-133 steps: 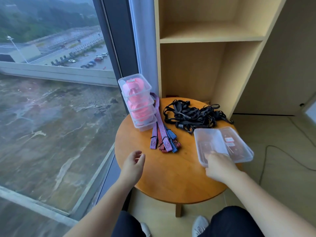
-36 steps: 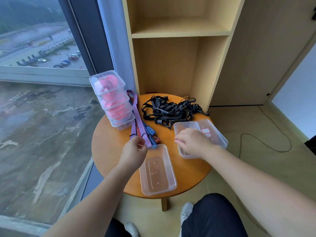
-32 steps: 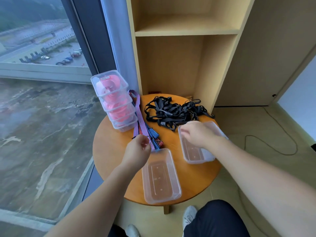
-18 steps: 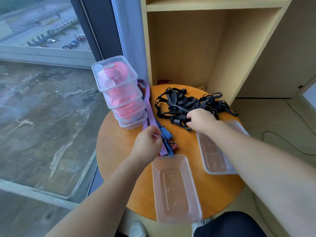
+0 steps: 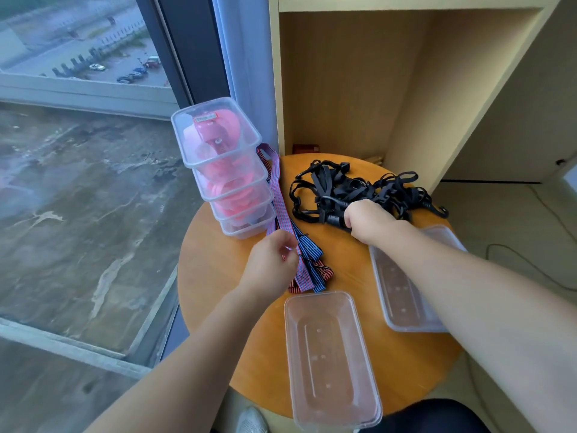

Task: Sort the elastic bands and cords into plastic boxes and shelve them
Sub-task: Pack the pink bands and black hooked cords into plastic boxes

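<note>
On the round wooden table (image 5: pixel 218 245) lie a tangle of black elastic cords (image 5: pixel 349 189) and a bundle of red-and-blue striped bands (image 5: pixel 307 264). My right hand (image 5: pixel 367 220) grips the near edge of the black tangle. My left hand (image 5: pixel 273 260) pinches the striped bands near their middle. Two clear plastic boxes stand empty: one (image 5: pixel 331 357) at the table's front, one (image 5: pixel 402 292) to the right, partly under my right forearm.
A stack of clear boxes (image 5: pixel 228 170) holding pink items stands at the table's back left, next to the window. Behind the table rises a wooden shelf unit (image 5: pixel 343 89) with an open lower bay. A cable (image 5: pixel 524 260) lies on the floor at right.
My right hand left the right-hand box and closed on the black cords. My left hand has stayed on the striped bands. The view has moved closer to the table.
</note>
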Action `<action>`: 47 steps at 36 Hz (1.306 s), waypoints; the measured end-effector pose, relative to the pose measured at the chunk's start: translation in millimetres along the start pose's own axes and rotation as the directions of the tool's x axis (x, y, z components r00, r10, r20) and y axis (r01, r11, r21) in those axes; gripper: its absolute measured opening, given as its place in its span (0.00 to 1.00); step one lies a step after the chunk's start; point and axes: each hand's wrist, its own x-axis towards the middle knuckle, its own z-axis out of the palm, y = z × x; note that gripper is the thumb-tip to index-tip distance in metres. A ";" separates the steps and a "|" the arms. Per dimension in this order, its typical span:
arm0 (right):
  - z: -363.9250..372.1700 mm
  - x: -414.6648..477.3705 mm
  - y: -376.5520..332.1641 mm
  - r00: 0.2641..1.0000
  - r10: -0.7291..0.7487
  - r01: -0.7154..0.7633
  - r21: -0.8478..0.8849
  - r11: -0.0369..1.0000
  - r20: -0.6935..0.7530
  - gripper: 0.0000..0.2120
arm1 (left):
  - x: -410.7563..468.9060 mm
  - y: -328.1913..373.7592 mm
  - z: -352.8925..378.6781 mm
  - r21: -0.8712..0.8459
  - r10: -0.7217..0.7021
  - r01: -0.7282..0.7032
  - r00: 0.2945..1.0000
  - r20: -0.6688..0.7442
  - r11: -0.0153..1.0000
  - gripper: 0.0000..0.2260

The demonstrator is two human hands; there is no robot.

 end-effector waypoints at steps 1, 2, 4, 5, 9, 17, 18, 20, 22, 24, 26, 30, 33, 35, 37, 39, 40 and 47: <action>-4.5 -2.2 0.2 1.000 0.001 -0.001 0.005 1.000 0.010 0.10 | -0.7 1.6 -1.0 -0.001 -0.001 0.001 1.000 0.000 1.000 0.09; -10.1 -3.6 -0.2 1.000 0.000 0.000 0.010 1.000 0.026 0.12 | -1.4 3.4 -2.2 -0.002 -0.001 0.001 1.000 0.000 1.000 0.09; -25.3 -8.4 -2.6 0.998 0.009 -0.010 0.028 1.000 0.063 0.14 | -3.1 8.2 -5.1 -0.007 -0.002 0.002 1.000 -0.001 1.000 0.09; -34.9 -11.3 -4.3 0.997 0.016 -0.020 0.043 0.999 0.073 0.14 | -4.3 11.1 -6.9 -0.009 0.000 0.000 1.000 -0.003 1.000 0.10; -67.3 -27.8 -4.3 1.000 0.006 -0.002 0.138 0.990 -0.030 0.16 | -8.7 27.6 -16.0 -0.007 0.049 -0.049 0.998 -0.031 0.999 0.12; -120.1 -58.9 3.5 0.907 -0.026 0.205 0.385 0.900 -0.421 0.12 | -9.1 81.2 -44.8 -0.010 0.161 -0.162 0.985 -0.064 0.987 0.07; -128.8 -62.1 2.1 0.894 -0.024 0.237 0.428 0.872 -0.447 0.11 | -6.2 88.8 -47.9 -0.003 0.175 -0.175 0.982 -0.066 0.985 0.06; -143.9 -68.4 -1.7 0.883 -0.013 0.282 0.507 0.815 -0.470 0.10 | 0.2 103.5 -51.3 0.019 0.199 -0.198 0.978 -0.061 0.980 0.04; -151.4 -72.9 -6.1 0.886 -0.009 0.303 0.566 0.767 -0.463 0.08 | 7.3 116.8 -49.1 0.019 0.205 -0.205 0.978 -0.039 0.979 0.07; -152.9 -73.4 -10.5 0.889 -0.015 0.317 0.593 0.740 -0.457 0.08 | 16.0 127.9 -43.3 0.003 0.212 -0.212 0.977 -0.028 0.977 0.13; -151.6 -70.1 -13.1 0.893 -0.023 0.328 0.613 0.719 -0.450 0.07 | 26.7 136.8 -36.1 -0.001 0.245 -0.245 0.969 -0.037 0.969 0.18; -149.7 -56.4 -10.3 0.895 -0.031 0.349 0.655 0.671 -0.445 0.07 | 50.6 146.0 -22.9 -0.040 0.260 -0.261 0.965 -0.041 0.964 0.18; -147.0 -44.1 -4.3 0.900 -0.003 0.352 0.720 0.598 -0.437 0.08 | 63.5 147.3 -15.9 -0.023 0.277 -0.278 0.960 -0.042 0.960 0.13; -144.8 -36.6 0.7 0.903 0.007 0.348 0.742 0.573 -0.429 0.10 | 69.8 146.8 -13.7 -0.036 0.289 -0.291 0.956 -0.046 0.956 0.07; -142.1 -31.5 4.8 0.911 0.018 0.334 0.765 0.551 -0.411 0.12 | 74.3 145.2 -12.5 -0.042 0.295 -0.297 0.955 -0.040 0.954 0.04; -138.4 -28.5 6.6 0.920 0.032 0.321 0.798 0.510 -0.391 0.12 | 75.6 143.4 -10.8 -0.032 0.301 -0.301 0.954 -0.011 0.953 0.04; -136.6 -27.2 6.8 0.921 0.044 0.318 0.810 0.492 -0.388 0.12 | 75.6 142.5 -9.6 -0.047 0.297 -0.297 0.955 0.005 0.954 0.04; -132.3 -23.6 6.9 0.928 0.053 0.307 0.840 0.446 -0.368 0.07 | 77.4 141.3 -5.8 -0.186 0.173 -0.180 0.983 -0.052 0.966 0.03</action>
